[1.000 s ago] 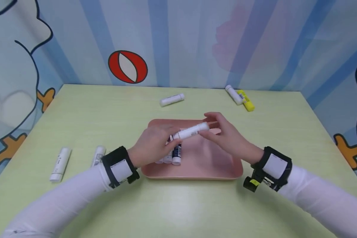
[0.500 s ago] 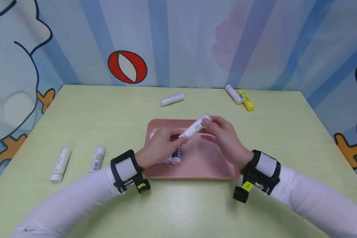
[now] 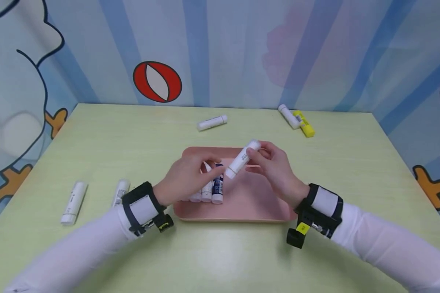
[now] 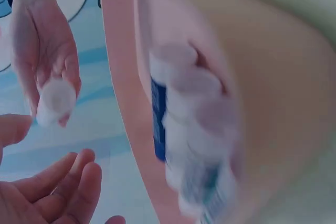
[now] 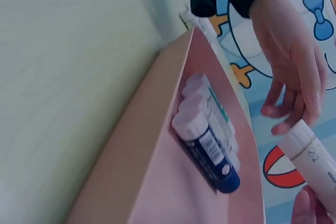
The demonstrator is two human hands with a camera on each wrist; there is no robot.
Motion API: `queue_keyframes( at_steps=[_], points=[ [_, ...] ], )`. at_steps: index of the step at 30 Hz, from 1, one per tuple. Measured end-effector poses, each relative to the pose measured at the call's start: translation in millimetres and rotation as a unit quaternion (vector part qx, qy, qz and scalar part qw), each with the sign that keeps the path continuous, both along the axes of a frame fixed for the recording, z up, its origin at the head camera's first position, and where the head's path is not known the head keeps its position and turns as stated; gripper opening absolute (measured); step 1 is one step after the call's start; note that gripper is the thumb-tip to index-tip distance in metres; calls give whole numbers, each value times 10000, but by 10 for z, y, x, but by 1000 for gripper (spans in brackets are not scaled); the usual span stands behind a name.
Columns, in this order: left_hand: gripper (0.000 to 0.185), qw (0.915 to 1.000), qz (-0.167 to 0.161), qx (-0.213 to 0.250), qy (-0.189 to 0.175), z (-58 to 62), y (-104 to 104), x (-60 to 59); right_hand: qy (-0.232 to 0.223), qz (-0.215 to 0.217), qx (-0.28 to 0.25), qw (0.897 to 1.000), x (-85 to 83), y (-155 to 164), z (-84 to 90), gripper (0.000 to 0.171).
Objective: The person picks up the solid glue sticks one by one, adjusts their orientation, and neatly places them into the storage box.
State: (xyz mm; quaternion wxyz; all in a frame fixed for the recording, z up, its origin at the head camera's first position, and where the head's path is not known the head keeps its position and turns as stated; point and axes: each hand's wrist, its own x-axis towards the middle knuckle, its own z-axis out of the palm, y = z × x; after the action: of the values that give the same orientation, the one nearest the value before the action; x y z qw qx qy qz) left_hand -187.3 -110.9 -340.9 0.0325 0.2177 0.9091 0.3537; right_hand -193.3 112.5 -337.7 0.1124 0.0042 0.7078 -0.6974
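My right hand (image 3: 261, 156) pinches the upper end of a white glue stick (image 3: 241, 159) and holds it tilted above the pink tray (image 3: 264, 203). In the right wrist view the stick (image 5: 316, 162) slants down to the lower right. My left hand (image 3: 201, 169) hovers over the tray's left half with relaxed, straight fingers, their tips close to the stick's lower end; it holds nothing. Three glue sticks (image 3: 212, 188) lie side by side in the tray below it, one with a dark blue label (image 5: 209, 148). The left wrist view shows them blurred (image 4: 184, 129).
Loose glue sticks lie on the pale green table (image 3: 220, 252): two at the left (image 3: 73, 202) (image 3: 120, 192), one behind the tray (image 3: 212, 122), and a white one (image 3: 289, 116) beside a yellow one (image 3: 303, 123) at the back right. Patterned walls close off the table.
My left hand has let go of the white stick's lower end and drawn back to the left. The right hand now holds the stick alone, tilted steeper.
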Motion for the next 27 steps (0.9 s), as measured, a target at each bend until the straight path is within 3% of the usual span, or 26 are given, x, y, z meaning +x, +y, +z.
queue_keyframes(
  at_steps=[7,10,15,17,22,27],
  points=[
    [41,9909,869,-1022,35,2,-397,-49,26,426,923,9948,-96,71,-30,43],
    [47,9845,1071,-1353,-319,-56,-533,-84,-19,675,1582,9851,-140,73,-74,43],
    [53,9726,1035,-1384,-1558,-165,-641,-122,-121,1333,2296,9640,-190,32,-145,43],
    [51,9689,967,-1307,-1863,-205,-646,-127,-173,1573,2483,9557,-203,2,-170,43],
    [38,9706,789,-962,-2058,-267,-602,-119,-141,1980,2876,9370,-254,-75,-225,41],
    [26,9722,759,-780,-2075,-250,-559,-132,-144,2176,3304,9183,-326,-174,-197,38]
  ],
)
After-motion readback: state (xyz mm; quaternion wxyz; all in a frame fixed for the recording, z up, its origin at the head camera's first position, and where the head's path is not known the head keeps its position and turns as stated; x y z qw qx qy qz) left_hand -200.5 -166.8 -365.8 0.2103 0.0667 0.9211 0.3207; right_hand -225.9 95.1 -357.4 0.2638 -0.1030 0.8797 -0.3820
